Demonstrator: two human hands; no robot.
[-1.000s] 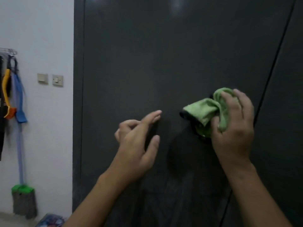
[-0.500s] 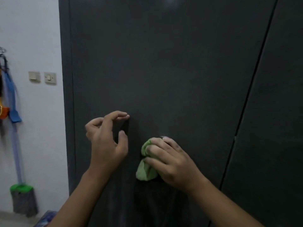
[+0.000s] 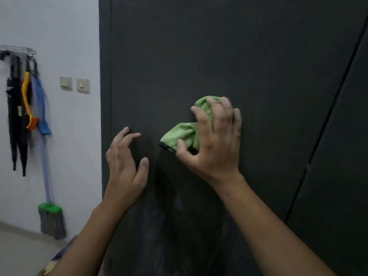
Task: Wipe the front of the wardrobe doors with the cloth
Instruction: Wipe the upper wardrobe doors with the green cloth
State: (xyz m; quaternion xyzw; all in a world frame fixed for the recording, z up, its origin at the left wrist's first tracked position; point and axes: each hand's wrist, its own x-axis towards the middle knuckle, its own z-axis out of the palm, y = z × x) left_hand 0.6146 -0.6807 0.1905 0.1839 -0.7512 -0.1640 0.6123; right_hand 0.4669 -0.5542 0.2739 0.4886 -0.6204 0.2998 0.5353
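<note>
- Right hand (image 3: 215,144) and cloth (image 3: 183,134) went up the door (image 3: 219,46).
- My fingers curl round the cloth.
- Left hand (image 3: 125,166) just left of grip, spread.

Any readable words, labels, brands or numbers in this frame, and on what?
None can be read.
The pale patch on the black hanging straps is too blurred.
The dark grey wardrobe door, crumpled green cloth and two beige wall switch plates show no text.
</note>
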